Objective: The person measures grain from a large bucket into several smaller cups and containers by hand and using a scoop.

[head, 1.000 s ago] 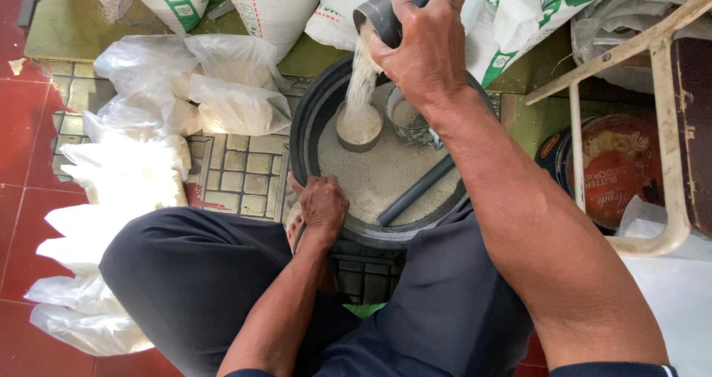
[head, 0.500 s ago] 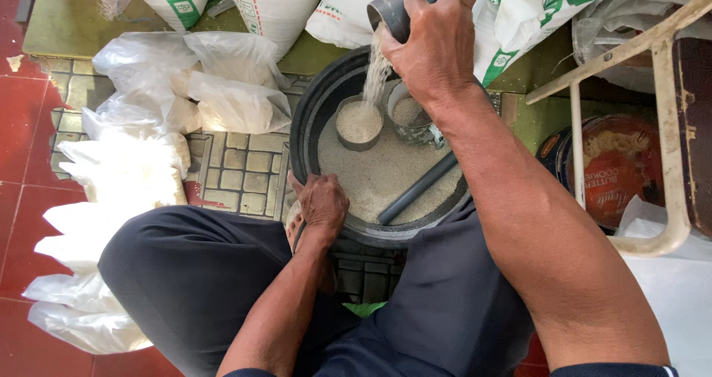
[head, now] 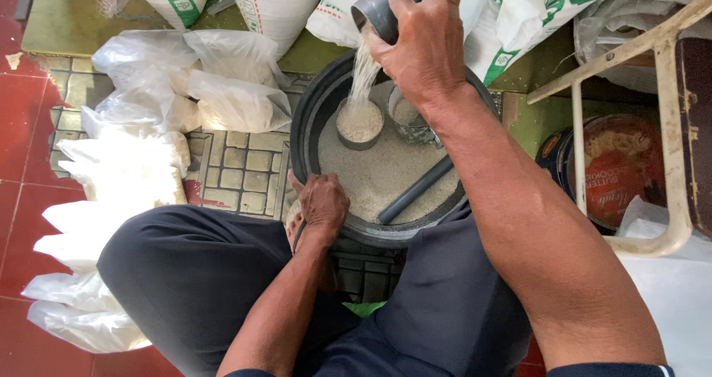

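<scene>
Rice point(head: 362, 65) streams from a grey cup point(head: 389, 2) that the right hand point(head: 423, 47) grips from above, fingers wrapped round its body, the arm reaching forward and up across the view, the cup tilted mouth-down to the left. The grain falls into a small round tin point(head: 360, 122) standing in the rice inside a wide black basin point(head: 311, 117). The left hand point(head: 322, 202) rests on the basin's near rim, fingers curled over the edge, holding nothing else. A grey pipe point(head: 415, 190) lies slanted on the rice. A second tin point(head: 408, 121) is half hidden behind the right wrist. Filled plastic bags point(head: 222, 87) lie on the floor to the left; the cup's far end is cut off by the frame.
</scene>
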